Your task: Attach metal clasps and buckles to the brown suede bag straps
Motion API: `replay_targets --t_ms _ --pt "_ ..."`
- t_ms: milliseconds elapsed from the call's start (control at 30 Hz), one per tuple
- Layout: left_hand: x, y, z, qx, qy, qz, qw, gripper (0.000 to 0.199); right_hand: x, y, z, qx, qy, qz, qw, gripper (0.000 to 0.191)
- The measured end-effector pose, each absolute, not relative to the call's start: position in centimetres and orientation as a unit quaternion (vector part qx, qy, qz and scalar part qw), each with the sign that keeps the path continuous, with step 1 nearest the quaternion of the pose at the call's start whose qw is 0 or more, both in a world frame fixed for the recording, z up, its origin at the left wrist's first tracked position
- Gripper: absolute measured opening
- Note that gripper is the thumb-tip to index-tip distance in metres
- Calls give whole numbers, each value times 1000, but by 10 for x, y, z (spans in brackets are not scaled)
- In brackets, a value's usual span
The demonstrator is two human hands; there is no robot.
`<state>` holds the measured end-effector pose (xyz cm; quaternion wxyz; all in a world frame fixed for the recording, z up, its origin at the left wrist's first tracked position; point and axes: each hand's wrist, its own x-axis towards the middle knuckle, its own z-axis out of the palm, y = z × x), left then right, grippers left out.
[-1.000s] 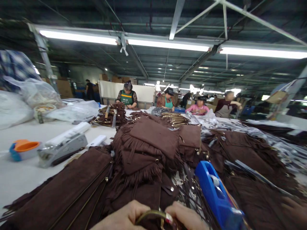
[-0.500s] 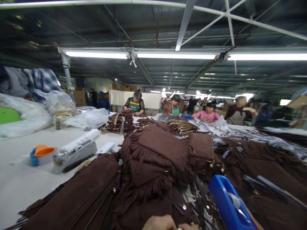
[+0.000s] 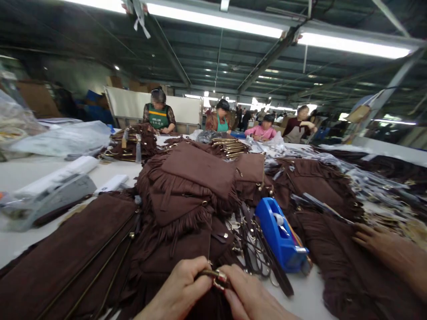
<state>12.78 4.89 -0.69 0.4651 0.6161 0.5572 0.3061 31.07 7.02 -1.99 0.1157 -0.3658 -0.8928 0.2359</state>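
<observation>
My left hand point(image 3: 182, 284) and my right hand point(image 3: 248, 291) are close together at the bottom centre. Their fingers pinch a gold-toned zipper point(image 3: 208, 272), with a shiny metal piece showing between the fingertips. Dark brown suede beneath the hands looks like part of the same bag, though the hands hide much of it. Just beyond lies a pile of fringed brown suede bags point(image 3: 196, 173). Straps with metal clips point(image 3: 248, 240) and a blue tape dispenser point(image 3: 278, 233) lie to the right of my hands.
At right, another person's hand point(image 3: 390, 249) rests on brown suede pieces point(image 3: 336, 253). Zippered brown panels point(image 3: 73, 249) cover the left front. Behind them are a plastic-wrapped white roll point(image 3: 60, 178) and a plastic sheet point(image 3: 66, 138). Several people work across the table.
The view has tipped down and swung right, bringing both my hands and the zipper into fuller view. Another person's hand now shows at the right.
</observation>
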Motion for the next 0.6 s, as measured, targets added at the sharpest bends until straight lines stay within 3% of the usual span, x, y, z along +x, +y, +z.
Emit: replay_targets --t_ms 200,400,500,600 --pt "130 48 -4 607 555 299 485 22 307 67 -21 -373 -902 193 100 24" --pt "135 43 -5 620 590 289 428 22 299 68 -42 -384 -896 136 178 25" --pt "139 36 -13 662 579 264 395 12 295 68 -50 -411 -880 149 187 22" --pt "145 30 -26 692 521 249 433 4 294 69 -52 -457 -849 216 155 16"
